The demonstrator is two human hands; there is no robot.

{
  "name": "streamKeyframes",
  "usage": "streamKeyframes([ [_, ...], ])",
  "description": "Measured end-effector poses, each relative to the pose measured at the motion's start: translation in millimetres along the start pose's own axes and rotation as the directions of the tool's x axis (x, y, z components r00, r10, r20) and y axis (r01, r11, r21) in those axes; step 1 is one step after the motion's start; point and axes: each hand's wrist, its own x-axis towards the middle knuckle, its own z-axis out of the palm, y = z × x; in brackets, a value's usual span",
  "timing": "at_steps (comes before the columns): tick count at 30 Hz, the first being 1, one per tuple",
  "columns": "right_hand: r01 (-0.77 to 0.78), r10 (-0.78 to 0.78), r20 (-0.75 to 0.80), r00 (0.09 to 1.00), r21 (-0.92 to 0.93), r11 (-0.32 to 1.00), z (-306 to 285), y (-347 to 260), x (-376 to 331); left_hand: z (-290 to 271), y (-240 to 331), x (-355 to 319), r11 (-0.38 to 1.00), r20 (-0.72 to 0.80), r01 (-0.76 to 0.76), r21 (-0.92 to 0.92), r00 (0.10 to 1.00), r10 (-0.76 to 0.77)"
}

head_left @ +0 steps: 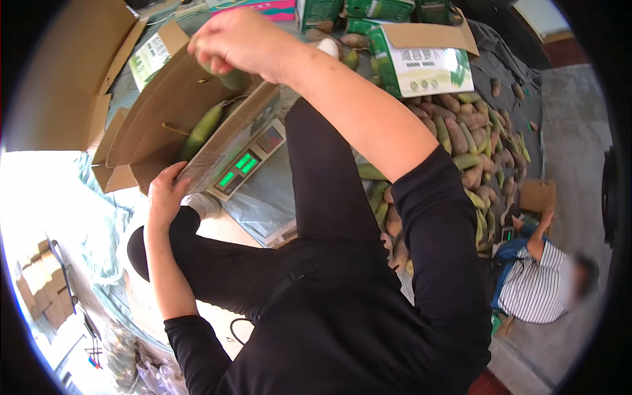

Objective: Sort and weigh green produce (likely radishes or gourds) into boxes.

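An upright cardboard box [148, 125] with raised flaps rests on a digital scale [253, 153] whose green display is lit. A long green vegetable, like a radish [203, 131], lies inside it. My left hand [166, 192] grips the box's near lower edge, thumb and fingers on the cardboard. Over the box's far end, my right hand [230, 45] has its fingers curled together. Right below them shows another green vegetable [235, 80]; whether the fingers hold it is hidden.
To the right lies a big heap of brownish and green long vegetables [471, 131] on dark cloth. A white-and-green carton [424, 66] stands behind it. Another large cardboard box [62, 72] is at far left. A person in a striped shirt [533, 283] is at lower right.
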Motion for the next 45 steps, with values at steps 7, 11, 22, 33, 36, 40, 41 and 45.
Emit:
streamKeyframes([
  [7,-0.054,0.045,-0.107,0.993,-0.089,0.995,-69,28,-79,3,0,1,0.999,0.018,0.034,-0.019,0.999,-0.033],
  [11,-0.247,0.204,-0.424,0.883,-0.049,0.968,-133,90,-154,6,4,2,0.997,0.035,0.066,-0.032,0.997,-0.065],
  [22,-0.754,0.601,-0.625,0.499,0.029,0.656,-101,338,-411,17,4,19,0.99,0.036,-0.005,-0.142,0.999,0.01],
  [33,-0.812,0.535,-0.632,0.56,-0.293,0.504,-66,352,-375,11,6,13,1.0,-0.054,-0.006,0.004,0.998,0.006],
  [36,-0.791,0.525,-0.653,0.546,-0.197,0.579,-77,363,-353,13,6,15,1.0,-0.064,-0.003,-0.003,0.998,0.002],
  [40,-0.791,0.602,-0.644,0.472,-0.008,0.611,-89,365,-309,13,-2,15,1.0,-0.05,-0.004,-0.017,0.999,0.003],
  [41,-0.789,0.604,-0.637,0.479,-0.011,0.615,-91,366,-297,13,-3,14,1.0,-0.056,-0.017,-0.016,0.998,0.016],
  [45,-0.847,0.588,-0.695,0.413,-0.056,0.529,-99,380,-257,15,-1,15,0.998,-0.086,-0.025,-0.064,0.996,0.02],
])
